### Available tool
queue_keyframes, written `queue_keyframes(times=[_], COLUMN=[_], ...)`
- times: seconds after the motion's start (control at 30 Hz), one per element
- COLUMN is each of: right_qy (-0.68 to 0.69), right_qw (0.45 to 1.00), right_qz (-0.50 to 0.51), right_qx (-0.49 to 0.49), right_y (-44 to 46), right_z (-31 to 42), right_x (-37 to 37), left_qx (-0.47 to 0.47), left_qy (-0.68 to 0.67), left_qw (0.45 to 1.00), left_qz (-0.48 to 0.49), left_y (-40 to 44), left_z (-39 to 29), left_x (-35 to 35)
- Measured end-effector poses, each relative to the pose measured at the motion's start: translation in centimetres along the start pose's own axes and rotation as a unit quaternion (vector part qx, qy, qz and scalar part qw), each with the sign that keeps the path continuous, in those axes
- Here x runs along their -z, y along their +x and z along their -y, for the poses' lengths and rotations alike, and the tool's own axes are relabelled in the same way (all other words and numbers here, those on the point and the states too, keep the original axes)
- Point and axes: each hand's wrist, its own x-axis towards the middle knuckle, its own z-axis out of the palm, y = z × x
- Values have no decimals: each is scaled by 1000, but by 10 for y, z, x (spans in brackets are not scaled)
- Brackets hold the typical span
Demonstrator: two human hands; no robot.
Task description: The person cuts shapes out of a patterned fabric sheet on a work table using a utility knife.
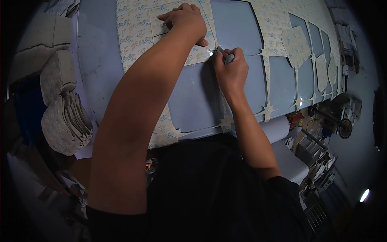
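My left hand (186, 22) lies with its fingers apart on a pale patterned panel (197, 56), which rests on a larger sheet of the same print (133, 40). Its thumb points down toward the panel's lower right corner. My right hand (233, 68) is closed around a slim grey cutting knife (229, 59), held like a pen. The knife's tip meets the sheet beside the panel's right edge, just right of my left thumb. Part of the panel is hidden under my left hand and forearm.
Cut-out openings in the sheet show the blue-grey tabletop (238, 24). Loose patterned pieces (296, 46) lie at the right. Stacked cut pieces (66, 121) stand at the left edge. Below the table's near edge are a white roll (276, 129) and shelved papers (312, 149).
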Motion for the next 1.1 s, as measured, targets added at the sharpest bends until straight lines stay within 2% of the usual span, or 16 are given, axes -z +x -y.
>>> queue_keyframes(times=[0.2, 0.23, 0.27, 0.3, 0.33, 0.4, 0.73, 0.93, 1.0, 1.1], right_qy=[7, 8, 10, 12, 12, 17, 22, 3, -10, -22], right_qw=[1000, 1000, 999, 997, 997, 997, 997, 994, 988, 978], right_qz=[8, 8, -3, -15, -15, -36, -14, 52, 85, 78], right_qx=[25, 26, 49, 72, 73, 71, 74, 91, 129, 193], right_y=[1, 2, 1, 1, 0, -1, 6, 50, 79, 124], right_z=[-4, -6, -7, -9, -10, -10, -9, -4, 2, 16], right_x=[2, 1, 0, -1, -2, -4, -1, -1, -10, -30], left_qx=[-3, -2, -9, -17, -16, 16, 8, 16, 14, 10], left_qy=[-2, -2, -9, -15, -16, -19, -19, -12, -20, -18], left_qw=[1000, 1000, 998, 992, 992, 999, 1000, 1000, 1000, 1000], left_qz=[-4, -4, -64, -124, -125, -20, -16, -13, -19, -10], left_y=[1, 54, 99, 141, 111, 35, 31, 36, 34, 34], left_z=[1, 4, -4, 18, -6, 2, 4, 3, 3, 3], left_x=[-2, -46, -88, -139, -99, -32, -29, -32, -29, -27])
